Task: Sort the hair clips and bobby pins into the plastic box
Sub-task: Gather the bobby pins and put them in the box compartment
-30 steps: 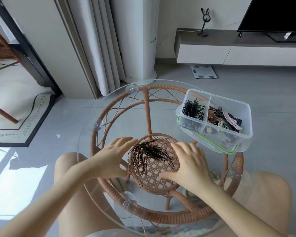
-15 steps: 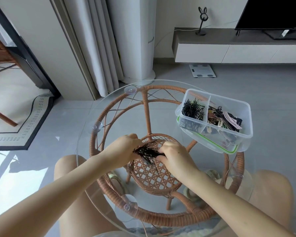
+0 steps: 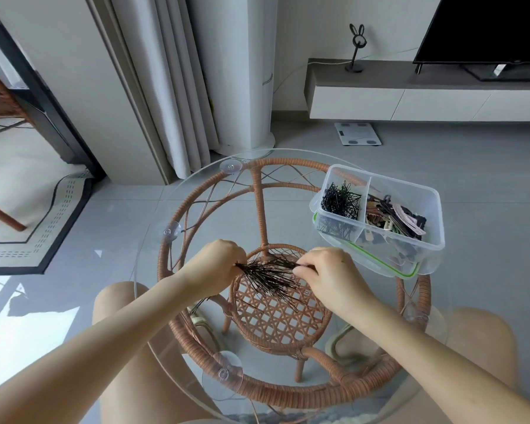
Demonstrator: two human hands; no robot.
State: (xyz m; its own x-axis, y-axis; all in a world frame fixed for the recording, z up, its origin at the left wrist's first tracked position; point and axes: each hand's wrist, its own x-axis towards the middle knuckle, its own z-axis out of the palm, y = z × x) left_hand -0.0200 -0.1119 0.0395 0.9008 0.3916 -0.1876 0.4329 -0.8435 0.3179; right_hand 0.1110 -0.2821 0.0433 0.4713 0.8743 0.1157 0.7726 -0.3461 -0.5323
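Note:
A bunch of dark bobby pins (image 3: 270,278) fans out over the middle of the round glass table (image 3: 196,191). My left hand (image 3: 214,270) grips the bunch at its left end. My right hand (image 3: 328,275) pinches pins at the upper right of the bunch. The clear plastic box (image 3: 432,209) stands at the table's right rim, on its green-edged lid. Its left compartment holds black bobby pins (image 3: 340,201), its right compartment holds mixed hair clips (image 3: 395,220).
Under the glass is a rattan frame (image 3: 288,390) with a woven lower shelf. My bare knees flank the table. Beyond it are a curtain, a white column, a bathroom scale (image 3: 357,133) on the floor and a TV bench (image 3: 410,96).
Both hands closed in from the sides of the spread pins and gathered them. The bunch now fans out from my left hand's grip, and my right hand pinches its upper right.

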